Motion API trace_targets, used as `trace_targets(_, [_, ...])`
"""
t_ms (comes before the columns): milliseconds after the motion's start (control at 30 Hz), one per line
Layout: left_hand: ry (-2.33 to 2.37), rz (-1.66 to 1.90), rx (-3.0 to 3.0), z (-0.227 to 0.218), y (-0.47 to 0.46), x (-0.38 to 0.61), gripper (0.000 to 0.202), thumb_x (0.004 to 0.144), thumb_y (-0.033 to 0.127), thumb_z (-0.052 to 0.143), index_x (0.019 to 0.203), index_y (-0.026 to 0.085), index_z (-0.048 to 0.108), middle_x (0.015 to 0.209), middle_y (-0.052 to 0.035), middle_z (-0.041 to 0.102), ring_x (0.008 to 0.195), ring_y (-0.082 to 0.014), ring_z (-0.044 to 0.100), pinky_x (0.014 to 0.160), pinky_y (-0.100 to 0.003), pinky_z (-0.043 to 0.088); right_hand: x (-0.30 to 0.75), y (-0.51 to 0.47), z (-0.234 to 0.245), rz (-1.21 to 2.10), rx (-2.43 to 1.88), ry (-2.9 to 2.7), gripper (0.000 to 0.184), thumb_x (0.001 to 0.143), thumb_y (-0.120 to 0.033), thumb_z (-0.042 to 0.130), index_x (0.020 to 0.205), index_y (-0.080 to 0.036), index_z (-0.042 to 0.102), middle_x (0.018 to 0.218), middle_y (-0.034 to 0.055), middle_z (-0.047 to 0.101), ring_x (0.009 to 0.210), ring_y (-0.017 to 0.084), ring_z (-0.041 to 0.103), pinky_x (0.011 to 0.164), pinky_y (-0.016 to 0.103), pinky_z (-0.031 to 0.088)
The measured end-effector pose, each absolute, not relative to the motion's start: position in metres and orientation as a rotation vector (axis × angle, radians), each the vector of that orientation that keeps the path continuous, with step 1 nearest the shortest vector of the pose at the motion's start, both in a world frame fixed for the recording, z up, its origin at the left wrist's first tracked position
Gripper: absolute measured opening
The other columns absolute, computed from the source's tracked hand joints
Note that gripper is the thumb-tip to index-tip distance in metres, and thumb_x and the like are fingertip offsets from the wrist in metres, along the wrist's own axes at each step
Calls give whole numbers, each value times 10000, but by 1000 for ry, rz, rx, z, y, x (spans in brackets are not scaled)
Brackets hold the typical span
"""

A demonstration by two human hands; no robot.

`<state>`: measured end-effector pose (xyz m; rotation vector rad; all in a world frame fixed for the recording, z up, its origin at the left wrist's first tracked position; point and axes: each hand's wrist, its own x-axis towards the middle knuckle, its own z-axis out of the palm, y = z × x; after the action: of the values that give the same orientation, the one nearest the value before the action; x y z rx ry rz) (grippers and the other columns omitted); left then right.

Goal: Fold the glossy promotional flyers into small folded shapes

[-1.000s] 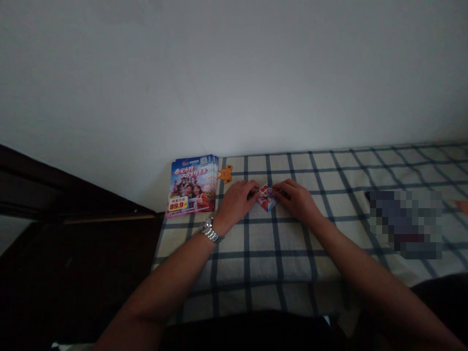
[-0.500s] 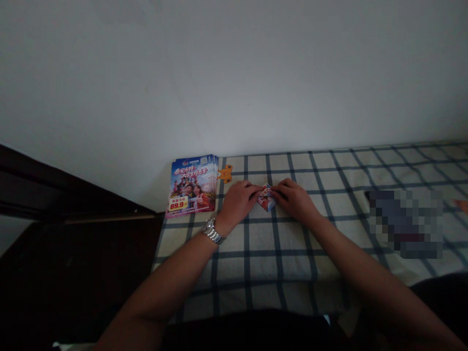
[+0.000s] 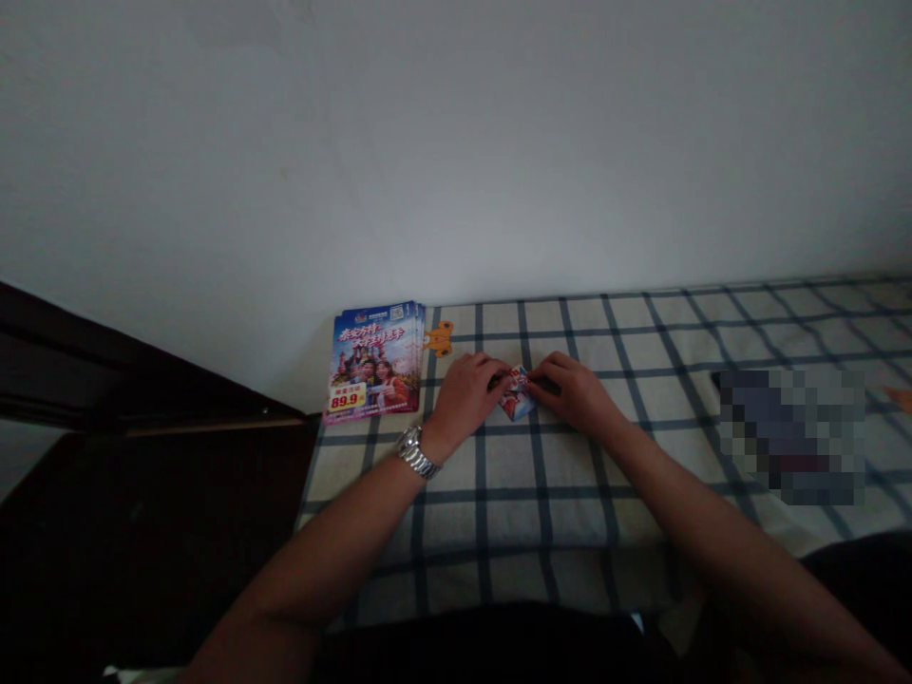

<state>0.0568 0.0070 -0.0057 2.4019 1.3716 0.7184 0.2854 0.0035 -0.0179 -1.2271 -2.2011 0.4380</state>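
A small folded piece of printed paper point(image 3: 518, 405), coloured red, white and blue, is between my two hands, just above or on the checked cloth. My left hand point(image 3: 466, 397) pinches its upper left side between thumb and fingers; a silver watch is on that wrist. From the other side, my right hand point(image 3: 574, 391) pinches the upper right edge. The fingertips of both hands nearly meet and cover part of the folds. Left of my hands lies a stack of printed flyers point(image 3: 374, 366) with blue tops and a yellow price label.
A blue-and-white checked cloth point(image 3: 577, 513) covers the surface, with a printed orange bear point(image 3: 438, 339) beside the flyers. On the right lies a dark, pixelated object point(image 3: 784, 437). A pale wall point(image 3: 499, 171) rises behind; dark floor point(image 3: 178, 532) shows at left.
The folded paper has turned slightly and its lower point has shifted a little to the right. My fingers have moved slightly along its top edge. The flyers have stayed put.
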Motion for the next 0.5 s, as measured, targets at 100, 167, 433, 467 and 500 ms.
trace_targets(100, [1350,728,2382,-6,7,58,156,1011,299,642,1093,205,735,1058,-56,703,1007,-226,631,907,-383,492,285,3,-19,456,-1246,-2187,132,981,-314,666,1004,-211,745,962,74,662,867,224,668,791,368,555])
trace_targets(167, [1352,744,2367,-7,8,59,137,1000,282,657,1080,197,728,1048,-52,697,997,-223,631,903,-380,497,285,3,-20,457,-1256,-2160,171,975,-321,670,1089,-215,742,1010,80,665,903,229,676,833,376,567])
trace_targets(433, [1309,795,2345,-14,11,57,137,982,281,679,1096,209,705,1050,-50,690,989,-223,636,887,-376,499,283,3,-23,453,-1246,-2151,331,971,-339,655,1276,-222,702,1122,113,643,997,260,682,932,426,583])
trace_targets(467, [1307,799,2345,-14,10,56,139,982,283,679,1100,213,702,1046,-48,696,985,-225,638,888,-379,496,283,3,-22,465,-1238,-2148,322,969,-335,655,1267,-223,701,1128,114,644,1008,261,682,935,427,581])
trace_targets(500, [1304,801,2347,-14,10,56,140,983,283,678,1105,218,699,1043,-45,703,982,-226,640,889,-383,493,283,3,-22,477,-1227,-2142,308,967,-326,656,1254,-224,699,1131,114,650,1018,261,681,936,425,577])
